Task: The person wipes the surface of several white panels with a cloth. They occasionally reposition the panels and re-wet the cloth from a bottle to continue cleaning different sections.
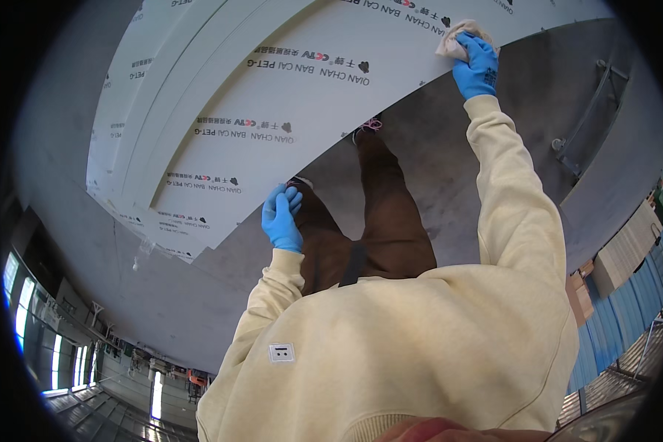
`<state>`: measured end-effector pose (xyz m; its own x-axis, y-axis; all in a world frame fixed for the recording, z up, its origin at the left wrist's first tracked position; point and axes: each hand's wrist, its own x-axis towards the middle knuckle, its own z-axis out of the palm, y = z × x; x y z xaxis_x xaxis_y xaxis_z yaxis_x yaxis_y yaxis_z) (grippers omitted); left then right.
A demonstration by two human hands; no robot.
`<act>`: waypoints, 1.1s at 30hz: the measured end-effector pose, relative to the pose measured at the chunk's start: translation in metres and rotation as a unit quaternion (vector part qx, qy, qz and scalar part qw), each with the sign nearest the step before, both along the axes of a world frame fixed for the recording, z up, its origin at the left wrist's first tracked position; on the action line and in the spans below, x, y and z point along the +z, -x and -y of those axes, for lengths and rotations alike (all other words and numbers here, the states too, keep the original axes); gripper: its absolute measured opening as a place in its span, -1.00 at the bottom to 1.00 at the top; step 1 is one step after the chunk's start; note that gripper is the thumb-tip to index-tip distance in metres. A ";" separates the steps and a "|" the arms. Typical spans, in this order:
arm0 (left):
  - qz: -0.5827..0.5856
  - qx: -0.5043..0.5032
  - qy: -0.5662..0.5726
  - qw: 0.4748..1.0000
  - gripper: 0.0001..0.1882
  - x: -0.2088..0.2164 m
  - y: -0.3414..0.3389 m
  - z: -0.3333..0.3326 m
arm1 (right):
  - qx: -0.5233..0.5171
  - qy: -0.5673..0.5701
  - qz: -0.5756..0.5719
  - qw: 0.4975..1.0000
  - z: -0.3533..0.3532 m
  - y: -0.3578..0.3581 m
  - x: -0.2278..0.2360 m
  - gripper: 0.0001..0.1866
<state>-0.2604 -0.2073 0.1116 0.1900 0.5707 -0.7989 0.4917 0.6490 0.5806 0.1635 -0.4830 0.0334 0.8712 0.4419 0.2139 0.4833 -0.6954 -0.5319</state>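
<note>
My right hand (pixel 478 68), in a blue glove, grips a crumpled off-white cloth (pixel 464 37) at the near edge of a large white panel (pixel 309 103). The cloth rests against the panel's printed covering. My left hand (pixel 281 221), gloved in blue too, is by the same edge further left. Its fingers are loosely curled with nothing seen in them. Whether the left fingertips touch the panel I cannot tell. Long white strips or boards (pixel 171 103) lie on top of the panel at its left side.
Grey floor (pixel 435 169) spreads under and around the panel. A metal frame with a wheel (pixel 558 144) stands at the right. Beyond it are stacked boards (pixel 626 250) and a blue wall (pixel 619 317). Clear plastic film (pixel 141 254) hangs off the panel's lower left corner.
</note>
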 end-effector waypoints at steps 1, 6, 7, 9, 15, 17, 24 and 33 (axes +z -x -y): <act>0.004 -0.010 0.005 1.000 -0.69 0.000 -0.004 0.008 | -0.022 0.009 0.004 1.000 -0.002 0.005 0.000 -0.62; -0.014 -0.039 0.043 0.998 -0.70 0.008 -0.001 0.020 | -0.046 0.022 0.076 0.996 -0.052 0.079 0.000 -0.69; -0.028 -0.033 0.049 0.998 -0.70 0.004 0.008 0.019 | -0.031 0.079 -0.020 0.996 -0.077 0.109 0.008 -0.76; -0.053 -0.020 0.061 0.997 -0.70 -0.001 0.027 0.017 | 0.044 0.092 -0.092 0.990 -0.120 0.184 0.016 -0.84; -0.073 0.004 0.043 0.996 -0.69 -0.001 0.068 -0.007 | 0.198 0.131 -0.149 0.960 -0.218 0.318 0.006 -0.87; -0.066 0.022 0.043 0.997 -0.69 0.002 0.094 -0.016 | 0.242 0.096 -0.153 0.953 -0.199 0.308 0.012 -0.84; -0.173 -0.121 -0.092 0.973 -0.59 -0.049 0.240 -0.012 | 0.057 0.102 -0.105 0.988 -0.159 0.251 0.017 -0.59; -0.165 -0.048 -0.004 0.985 -0.57 -0.056 0.309 0.016 | 0.389 0.217 -0.153 0.882 -0.343 0.506 0.004 -0.72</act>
